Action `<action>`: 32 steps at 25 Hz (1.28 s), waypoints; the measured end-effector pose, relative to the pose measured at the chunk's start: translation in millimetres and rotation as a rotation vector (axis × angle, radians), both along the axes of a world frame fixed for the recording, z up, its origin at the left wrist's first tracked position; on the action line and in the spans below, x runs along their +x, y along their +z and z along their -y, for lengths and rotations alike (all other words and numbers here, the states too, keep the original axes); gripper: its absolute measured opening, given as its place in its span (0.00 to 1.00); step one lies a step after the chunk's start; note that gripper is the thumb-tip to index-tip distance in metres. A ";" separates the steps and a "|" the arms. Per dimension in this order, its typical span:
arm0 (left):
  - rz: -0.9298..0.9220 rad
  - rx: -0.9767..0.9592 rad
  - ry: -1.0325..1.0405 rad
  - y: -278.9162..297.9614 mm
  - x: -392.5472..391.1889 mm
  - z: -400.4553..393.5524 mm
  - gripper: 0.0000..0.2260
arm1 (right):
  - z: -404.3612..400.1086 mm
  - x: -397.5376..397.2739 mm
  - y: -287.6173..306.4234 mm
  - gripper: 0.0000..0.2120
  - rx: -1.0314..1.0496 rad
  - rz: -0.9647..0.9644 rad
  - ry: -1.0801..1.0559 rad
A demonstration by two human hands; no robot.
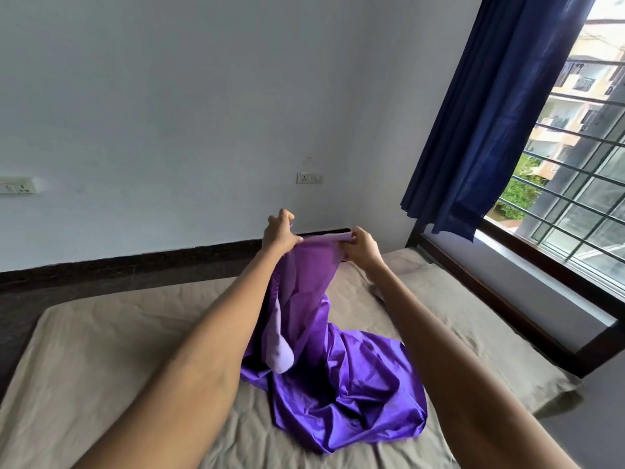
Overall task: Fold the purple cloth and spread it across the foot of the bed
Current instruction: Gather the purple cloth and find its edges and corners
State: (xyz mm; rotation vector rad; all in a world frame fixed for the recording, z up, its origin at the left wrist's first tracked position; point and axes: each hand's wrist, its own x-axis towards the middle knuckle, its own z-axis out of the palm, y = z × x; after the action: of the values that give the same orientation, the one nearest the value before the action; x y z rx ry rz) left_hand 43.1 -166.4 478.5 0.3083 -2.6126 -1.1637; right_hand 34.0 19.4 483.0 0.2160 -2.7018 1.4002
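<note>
A shiny purple cloth [324, 360] with a paler lilac underside hangs from both of my hands and pools in a crumpled heap on the middle of the bed [101, 367]. My left hand [279, 233] pinches the cloth's top edge on the left. My right hand [362, 248] grips the same edge a short way to the right. Between them the edge is held taut, raised well above the mattress. The bed carries a wrinkled beige sheet.
A white wall with two socket plates [309, 178] stands beyond the bed, with a dark skirting along its base. A dark blue curtain [480, 113] hangs at the right beside a barred window [581, 198] with a dark wooden sill.
</note>
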 end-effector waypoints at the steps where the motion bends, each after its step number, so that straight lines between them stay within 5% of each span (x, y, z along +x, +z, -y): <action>1: -0.044 0.097 -0.018 1.7 1.5 -2.2 0.19 | 8.4 2.1 -1.1 0.09 -0.029 0.004 0.024; 2: -0.075 0.240 -0.065 3.4 4.6 -3.2 0.18 | 17.1 3.6 -3.7 0.07 -0.058 0.024 0.074; 4: -0.050 0.497 -0.237 6.5 12.1 -1.7 0.16 | 32.8 8.2 -3.8 0.20 -0.135 0.134 0.234; 6: 0.005 0.569 -0.376 7.8 19.8 1.9 0.16 | 46.7 13.9 -0.5 0.26 -0.173 0.264 0.383; 13: 0.096 0.579 -0.500 5.0 35.6 20.0 0.21 | 62.9 30.6 -6.1 0.11 -0.198 0.396 0.473; 17: 0.164 0.689 -0.142 -2.7 39.5 31.2 0.25 | 72.6 27.1 -16.9 0.11 -0.214 0.264 0.287; 21: 0.343 0.866 0.003 -14.2 45.6 34.7 0.08 | 83.6 27.1 -17.7 0.07 -0.199 0.226 0.267; 25: 0.055 0.996 0.299 -31.0 44.7 25.6 0.09 | 77.5 29.5 -21.8 0.06 -0.201 0.140 0.088; 27: -0.074 0.897 0.378 -37.1 48.7 14.6 0.12 | 72.3 32.3 -30.6 0.10 -0.261 0.126 0.040; 32: -0.049 0.611 0.349 -60.0 65.8 -27.6 0.09 | 67.3 62.0 -48.8 0.01 -0.181 0.027 0.177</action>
State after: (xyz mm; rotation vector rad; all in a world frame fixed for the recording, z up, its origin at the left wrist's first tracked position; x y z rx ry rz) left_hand 108.9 -138.8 418.5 0.8001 -1.9861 -1.7656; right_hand 96.0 -47.9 434.2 0.4334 -2.6112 1.6959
